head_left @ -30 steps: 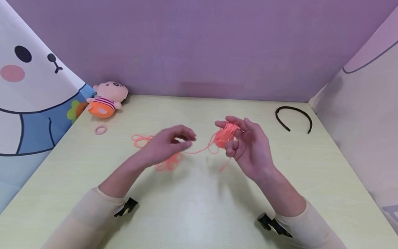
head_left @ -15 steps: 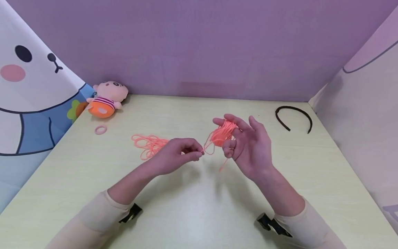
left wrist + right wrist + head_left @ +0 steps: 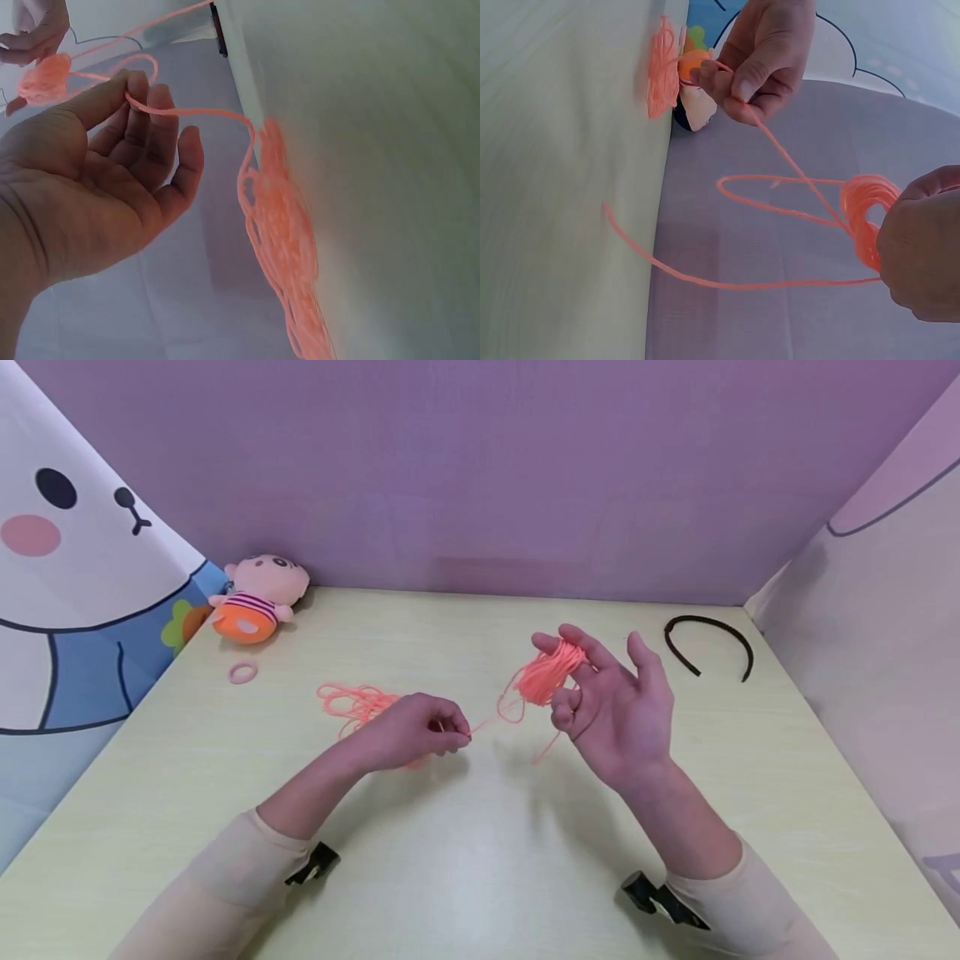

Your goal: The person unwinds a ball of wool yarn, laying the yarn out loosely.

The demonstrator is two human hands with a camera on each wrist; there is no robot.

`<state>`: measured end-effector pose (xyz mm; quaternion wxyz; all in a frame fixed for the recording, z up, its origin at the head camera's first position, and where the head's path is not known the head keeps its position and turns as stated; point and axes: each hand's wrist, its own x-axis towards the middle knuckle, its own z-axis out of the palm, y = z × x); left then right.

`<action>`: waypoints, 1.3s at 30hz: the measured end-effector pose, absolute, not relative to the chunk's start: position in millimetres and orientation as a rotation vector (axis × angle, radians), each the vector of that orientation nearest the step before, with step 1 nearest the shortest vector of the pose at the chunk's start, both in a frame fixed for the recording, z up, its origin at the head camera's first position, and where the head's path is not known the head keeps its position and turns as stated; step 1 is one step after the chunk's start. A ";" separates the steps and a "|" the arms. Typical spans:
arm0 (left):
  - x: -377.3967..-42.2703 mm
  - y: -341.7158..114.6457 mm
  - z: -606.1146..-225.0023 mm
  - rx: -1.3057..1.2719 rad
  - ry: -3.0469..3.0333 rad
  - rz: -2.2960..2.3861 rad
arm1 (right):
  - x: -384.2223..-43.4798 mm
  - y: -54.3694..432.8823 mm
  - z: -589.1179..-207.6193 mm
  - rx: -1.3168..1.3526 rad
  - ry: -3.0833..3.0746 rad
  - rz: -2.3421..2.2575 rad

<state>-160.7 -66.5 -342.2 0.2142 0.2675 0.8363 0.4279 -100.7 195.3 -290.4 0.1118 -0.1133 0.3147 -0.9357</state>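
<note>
A bundle of coral-orange cord (image 3: 549,675) is looped about the fingers of my right hand (image 3: 618,718), which is raised above the table with the palm showing. From it hang a slack loop and a loose cord end (image 3: 705,283). My left hand (image 3: 408,731) pinches a single strand (image 3: 187,112) of the same cord between thumb and fingertips. That strand runs tight from the pinch to the bundle. On its other side it leads down to a loose heap of cord (image 3: 358,703) on the table, partly hidden behind the left hand.
A plush doll (image 3: 258,600) in orange shorts sits at the back left corner of the table (image 3: 480,877). In front of it lies a pink ring (image 3: 242,672). A black headband (image 3: 708,620) rests at the back right. A purple wall panel (image 3: 480,477) stands behind.
My left hand moved right toward the bundle, pinched the strand, then drew back slightly left, pulling it taut. The right hand has shifted a little to the right and up with the bundle.
</note>
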 end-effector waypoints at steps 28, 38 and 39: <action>-187.3 -111.6 -304.0 0.100 2.579 2.038 | -107.1 191.0 -295.2 -0.046 1.627 -2.186; -184.5 -114.6 -296.3 0.188 2.306 2.511 | -110.8 192.4 -295.1 0.055 1.753 -2.196; -183.8 -114.4 -295.6 0.215 2.277 2.545 | -111.1 192.6 -294.9 0.076 1.748 -2.221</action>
